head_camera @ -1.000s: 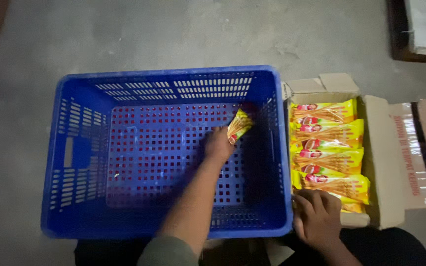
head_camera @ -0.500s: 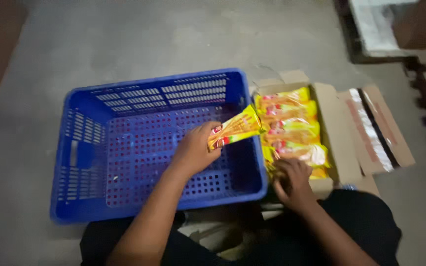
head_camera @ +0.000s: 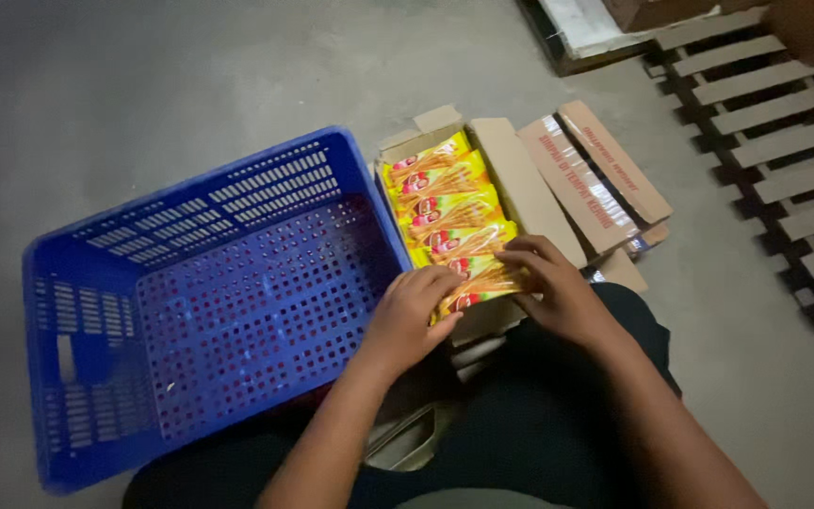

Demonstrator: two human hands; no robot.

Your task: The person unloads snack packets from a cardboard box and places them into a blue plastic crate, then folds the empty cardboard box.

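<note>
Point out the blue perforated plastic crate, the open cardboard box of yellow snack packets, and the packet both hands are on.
Blue perforated plastic crate (head_camera: 237, 311): head view, bare perforated floor.
Open cardboard box (head_camera: 520, 179): head view, inner right flap.
Yellow snack packet under both hands (head_camera: 484, 283): head view, packet's visible middle.

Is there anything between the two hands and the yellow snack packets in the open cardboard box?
Nothing visible. The left hand and right hand both touch the nearest yellow snack packet in the open cardboard box.

A wooden pallet (head_camera: 784, 160) lies on the grey concrete floor (head_camera: 190, 85).
</note>
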